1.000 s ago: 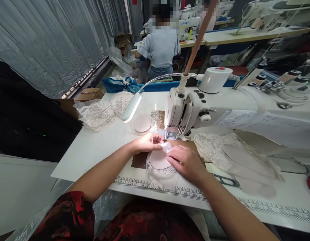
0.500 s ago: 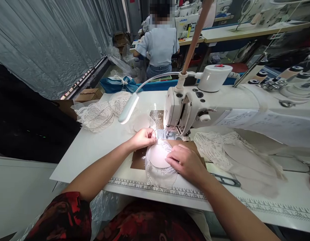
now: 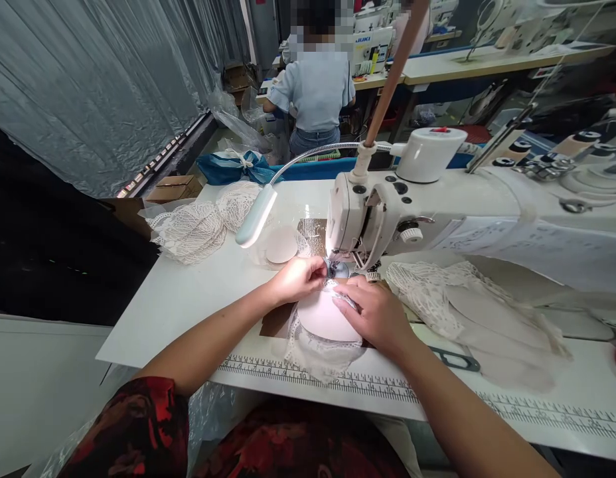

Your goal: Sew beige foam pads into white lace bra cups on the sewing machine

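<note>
A pale, rounded cup-shaped fabric piece (image 3: 328, 317) with a lace border lies under the sewing machine (image 3: 355, 216), its top edge close to the presser foot (image 3: 332, 267). My left hand (image 3: 303, 275) is closed in a pinch on the upper left edge of this lace cup, right beside the foot. Along its upper right side my right hand (image 3: 370, 309) grips the edge, thumb and fingers curled together. The fingertips of both hands are partly hidden. Behind my left hand lies another pale round cup (image 3: 281, 245) with lace.
Lace pieces (image 3: 188, 229) are heaped at the left back, and more lace cups (image 3: 487, 312) lie to the right. A lamp (image 3: 257, 216) bends over the work. A flat dark metal tool (image 3: 455, 359) and a printed ruler (image 3: 387, 386) are near the front edge. A co-worker (image 3: 315, 86) sits ahead.
Both hands have moved up toward the presser foot, the left also to the right. The lace cup has turned and shifted slightly to the right.
</note>
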Demonstrator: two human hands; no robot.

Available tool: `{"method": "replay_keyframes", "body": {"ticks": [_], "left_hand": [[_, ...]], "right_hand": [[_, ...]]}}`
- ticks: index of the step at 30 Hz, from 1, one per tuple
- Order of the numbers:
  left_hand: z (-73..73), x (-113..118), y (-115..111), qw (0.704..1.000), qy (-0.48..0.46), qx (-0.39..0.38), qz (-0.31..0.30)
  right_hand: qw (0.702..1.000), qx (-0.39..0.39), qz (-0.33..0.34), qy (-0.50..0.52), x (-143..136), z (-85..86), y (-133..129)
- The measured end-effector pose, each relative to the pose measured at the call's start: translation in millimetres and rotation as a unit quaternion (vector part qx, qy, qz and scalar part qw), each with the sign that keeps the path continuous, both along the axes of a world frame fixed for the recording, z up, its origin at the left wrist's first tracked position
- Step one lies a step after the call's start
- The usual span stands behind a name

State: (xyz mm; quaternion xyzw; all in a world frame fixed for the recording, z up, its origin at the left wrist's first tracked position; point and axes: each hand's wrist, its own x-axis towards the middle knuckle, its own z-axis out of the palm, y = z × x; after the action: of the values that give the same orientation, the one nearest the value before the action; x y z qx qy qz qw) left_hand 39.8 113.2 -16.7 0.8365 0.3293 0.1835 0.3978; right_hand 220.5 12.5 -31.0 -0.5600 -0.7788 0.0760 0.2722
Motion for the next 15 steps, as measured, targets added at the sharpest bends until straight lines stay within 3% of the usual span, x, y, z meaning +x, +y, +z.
{"method": "replay_keyframes", "body": {"ticks": [6,9,11,15], "left_hand": [[13.2,-6.6,-7.1,0.975,0.11,0.19,0.027],[18.5,-11.8,-28.5,0.96,0.115,0.253,-0.024],[16.0,-12.2,-41.7,0.95,0.141,0.27,-0.068],[0.2,-12.1,-47.7,0.934,0.173,0.304,-0.075]], "right_hand": [[0.99,-0.049,-0.022,-0.127,-4.0,-4.1,3.2],[0.988,-0.049,-0.035,-0.139,-5.7,-3.5,2.2],[0.988,-0.048,-0.038,-0.142,-5.7,-3.7,2.0],[0.989,-0.046,-0.031,-0.138,-5.0,-4.6,3.7]]}}
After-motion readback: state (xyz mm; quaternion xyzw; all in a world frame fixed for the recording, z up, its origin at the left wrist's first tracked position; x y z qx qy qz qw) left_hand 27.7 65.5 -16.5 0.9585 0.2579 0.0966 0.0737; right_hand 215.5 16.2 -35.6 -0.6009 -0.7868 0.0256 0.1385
